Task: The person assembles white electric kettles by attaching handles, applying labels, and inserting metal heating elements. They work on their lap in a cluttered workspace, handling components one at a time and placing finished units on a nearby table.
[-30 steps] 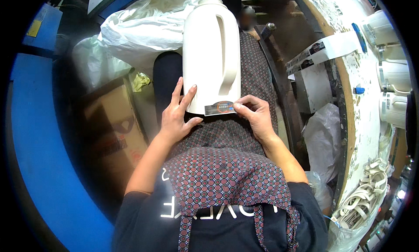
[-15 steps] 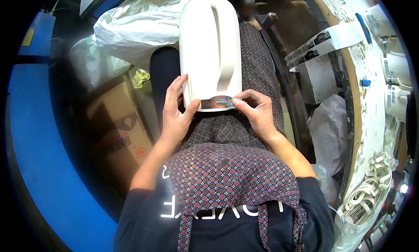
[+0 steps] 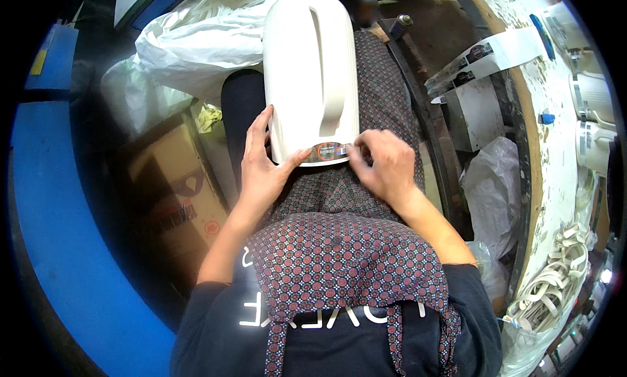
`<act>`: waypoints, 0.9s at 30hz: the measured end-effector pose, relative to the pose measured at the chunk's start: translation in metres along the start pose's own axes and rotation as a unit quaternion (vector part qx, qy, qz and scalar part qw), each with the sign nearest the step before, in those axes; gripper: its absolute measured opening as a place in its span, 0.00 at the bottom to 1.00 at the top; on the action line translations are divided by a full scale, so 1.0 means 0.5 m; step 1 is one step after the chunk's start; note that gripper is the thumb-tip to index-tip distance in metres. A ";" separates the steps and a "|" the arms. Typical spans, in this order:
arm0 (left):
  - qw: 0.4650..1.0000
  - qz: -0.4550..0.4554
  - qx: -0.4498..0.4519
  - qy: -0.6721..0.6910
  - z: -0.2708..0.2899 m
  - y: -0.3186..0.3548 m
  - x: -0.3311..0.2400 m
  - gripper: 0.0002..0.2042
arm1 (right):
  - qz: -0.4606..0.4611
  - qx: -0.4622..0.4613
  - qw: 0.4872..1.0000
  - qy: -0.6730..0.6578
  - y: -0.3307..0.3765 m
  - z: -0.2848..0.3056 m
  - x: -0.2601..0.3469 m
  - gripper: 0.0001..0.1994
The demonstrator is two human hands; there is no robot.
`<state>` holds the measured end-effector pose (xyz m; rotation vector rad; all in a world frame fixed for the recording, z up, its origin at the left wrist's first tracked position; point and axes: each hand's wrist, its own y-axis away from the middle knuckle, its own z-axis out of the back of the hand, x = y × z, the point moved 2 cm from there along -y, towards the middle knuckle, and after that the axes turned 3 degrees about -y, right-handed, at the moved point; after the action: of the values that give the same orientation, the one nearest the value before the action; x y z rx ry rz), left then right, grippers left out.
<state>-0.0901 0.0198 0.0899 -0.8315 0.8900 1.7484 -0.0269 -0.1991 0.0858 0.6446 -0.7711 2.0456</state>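
A white vacuum flask (image 3: 294, 76) with a long side handle (image 3: 334, 96) lies across my lap, its base toward me. Near that base a dark label (image 3: 326, 152) with an orange ring runs across the white wall. My left hand (image 3: 264, 161) grips the flask's left side, fingers along the wall and thumb on the label's left end. My right hand (image 3: 388, 164) is curled at the label's right end, its thumb and bent forefinger closed there. Slight blur softens those right fingertips.
A strip of more labels (image 3: 467, 66) hangs off the white worktop (image 3: 542, 161) at right, where other white flasks (image 3: 594, 99) stand. A bag of white handles (image 3: 552, 279) sits lower right. At left are a cardboard box (image 3: 173, 181), white plastic bags (image 3: 196, 44) and a blue surface (image 3: 59, 233).
My right hand has shifted slightly up, its fingers curling more over the label's end. My left thumb has slid a little right onto the label. The flask has moved slightly left.
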 end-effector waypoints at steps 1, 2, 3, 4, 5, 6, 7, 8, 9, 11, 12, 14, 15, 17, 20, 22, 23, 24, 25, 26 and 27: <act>1.000 -0.002 0.000 -0.003 0.002 -0.003 0.001 0.45 | -0.024 -0.015 1.000 0.014 -0.003 0.002 -0.026 0.15; 1.000 -0.006 0.000 -0.004 0.004 -0.001 0.001 0.45 | -0.048 -0.030 0.998 0.028 -0.006 0.006 -0.040 0.18; 1.000 -0.011 -0.001 -0.006 0.006 0.001 0.002 0.45 | -0.059 -0.045 0.997 -0.011 -0.013 0.014 -0.042 0.22; 1.000 -0.012 0.001 -0.009 0.003 0.005 0.006 0.44 | -0.041 -0.095 0.988 -0.113 -0.021 0.012 -0.025 0.24; 1.000 -0.025 -0.004 -0.008 -0.001 0.000 0.011 0.44 | -0.004 -0.098 0.983 -0.155 -0.042 0.013 -0.003 0.26; 1.000 -0.027 -0.004 -0.006 -0.001 0.006 0.014 0.43 | 0.026 -0.102 0.975 -0.197 -0.055 0.009 0.026 0.29; 0.999 -0.036 -0.009 -0.001 -0.002 0.000 0.016 0.43 | 0.004 -0.094 0.960 -0.264 -0.067 -0.010 0.043 0.31; 0.999 -0.044 -0.014 0.003 -0.002 -0.005 0.018 0.43 | -0.017 -0.086 0.940 -0.330 -0.074 -0.024 0.051 0.33; 0.999 -0.044 -0.016 0.015 -0.003 -0.005 0.023 0.42 | -0.032 -0.062 0.932 -0.355 -0.076 -0.042 0.038 0.40; 0.998 -0.041 -0.015 0.043 -0.005 -0.008 0.033 0.42 | -0.010 -0.063 0.970 -0.234 -0.067 -0.059 0.033 0.44; 0.998 -0.034 -0.012 0.058 -0.007 -0.002 0.039 0.41 | -0.004 -0.060 0.983 -0.173 -0.057 -0.068 0.033 0.46; 0.998 -0.048 -0.006 0.042 -0.006 -0.003 0.042 0.41 | 0.030 -0.028 0.991 -0.124 -0.049 -0.083 0.023 0.52; 0.999 -0.048 0.000 0.023 -0.006 -0.006 0.040 0.42 | 0.029 -0.009 0.993 -0.117 -0.047 -0.084 0.016 0.52; 0.999 -0.044 0.007 0.020 -0.008 -0.004 0.036 0.42 | 0.036 0.036 0.995 -0.086 -0.042 -0.073 -0.009 0.49; 0.998 -0.046 0.010 0.044 -0.008 -0.006 0.043 0.43 | -0.025 0.060 0.997 -0.036 -0.018 -0.043 -0.040 0.46; 0.997 -0.028 0.020 0.068 -0.003 -0.007 0.035 0.44 | -0.045 0.058 0.996 0.051 -0.001 -0.031 -0.063 0.49; 0.996 -0.019 0.024 0.080 -0.002 -0.007 0.033 0.44 | -0.055 0.056 0.992 0.097 0.003 -0.020 -0.075 0.50; 0.995 -0.019 0.024 0.093 -0.001 -0.005 0.034 0.44 | -0.066 0.053 0.986 0.143 0.008 -0.008 -0.088 0.51; 0.994 -0.020 0.022 0.106 0.001 -0.006 0.035 0.44 | -0.097 0.039 0.978 0.181 0.015 0.003 -0.112 0.53; 0.992 -0.022 0.021 0.119 0.001 -0.007 0.035 0.43 | -0.136 0.039 0.979 0.145 0.025 0.003 -0.130 0.53; 0.992 -0.037 0.013 0.120 -0.003 -0.007 0.034 0.46 | -0.105 0.004 0.990 0.092 0.023 0.004 -0.125 0.52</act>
<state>-0.0915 0.0272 0.0741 -1.0592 1.0240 1.5907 -0.0038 -0.2385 0.0416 0.5103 -0.5628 1.8858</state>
